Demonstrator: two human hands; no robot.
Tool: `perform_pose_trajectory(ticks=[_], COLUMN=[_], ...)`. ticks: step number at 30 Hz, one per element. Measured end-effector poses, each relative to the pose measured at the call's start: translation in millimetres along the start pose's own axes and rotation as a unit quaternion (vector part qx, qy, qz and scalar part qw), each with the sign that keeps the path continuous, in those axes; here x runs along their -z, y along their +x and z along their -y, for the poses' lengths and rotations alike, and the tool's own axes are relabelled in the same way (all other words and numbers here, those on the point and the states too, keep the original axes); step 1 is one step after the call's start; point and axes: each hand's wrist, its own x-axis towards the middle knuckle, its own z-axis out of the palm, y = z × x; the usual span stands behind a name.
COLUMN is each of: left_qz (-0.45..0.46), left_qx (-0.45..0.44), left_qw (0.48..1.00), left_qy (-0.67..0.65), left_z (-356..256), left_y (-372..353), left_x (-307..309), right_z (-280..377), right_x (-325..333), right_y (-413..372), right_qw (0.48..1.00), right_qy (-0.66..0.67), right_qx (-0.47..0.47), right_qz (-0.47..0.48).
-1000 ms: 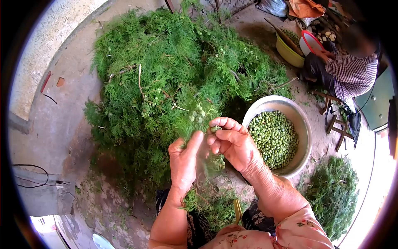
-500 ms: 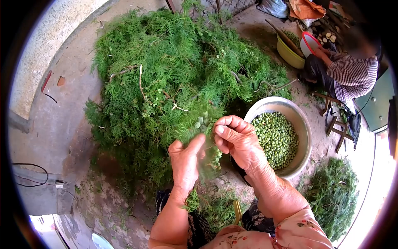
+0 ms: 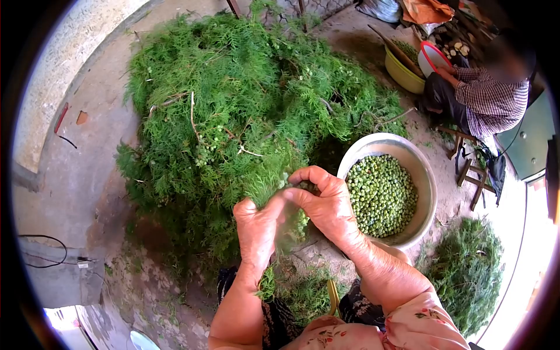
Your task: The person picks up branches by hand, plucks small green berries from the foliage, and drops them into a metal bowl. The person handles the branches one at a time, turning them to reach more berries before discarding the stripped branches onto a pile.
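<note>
Head view: right hand (image 3: 331,209) nearer left hand (image 3: 255,228) than before, at green sprig (image 3: 263,182).

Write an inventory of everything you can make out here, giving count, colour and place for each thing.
Branch heap: one, green, centre-left
Smaller branch pile: one, green, lower right
Large basin: one, pale, right of heap
Round pods: too many to count, green, in that basin
Yellow basin: one, upper right
Bowl: one, white, red rim, by the co-worker
Sack: one, orange, top right
Bag: one, pale, beside sack
Panel: one, green, far right
Fragment: one, reddish, left floor
Cable: one, black, left
Co-worker: one, checked top, upper right
Left hand: one, bare, centre, holding greenery
Right hand: one, bare, centre, fingers at that greenery
</note>
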Motion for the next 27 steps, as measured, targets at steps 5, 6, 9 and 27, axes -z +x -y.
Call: perform_pose_trajectory(ticks=[5,6,9,27], left_qz=[0.004,-0.003,-0.038,-0.028], left_qx=[0.029,0.027,0.037,-0.101], left_qw=[0.999,0.999,0.996,0.989], left_qy=[-0.021,-0.038,-0.076,0.108], left_z=[-5.7,-4.3,-8.7,6.6], left_y=[-0.2,1.0,-0.9,0.6], left_x=[2.1,3.0,-1.9,1.2], right_z=[11.4,13.4,17.5,19.6], right_x=[3.3,3.6,4.1,-0.2], right_y=[0.8,1.4,0.9,-3.5], right_qw=[0.979,0.969,0.942,0.995], right_qy=[0.161,0.201,0.292,0.088], right_qx=[-0.118,-0.132,-0.159,-0.028], right_qz=[0.04,0.045,0.053,0.024])
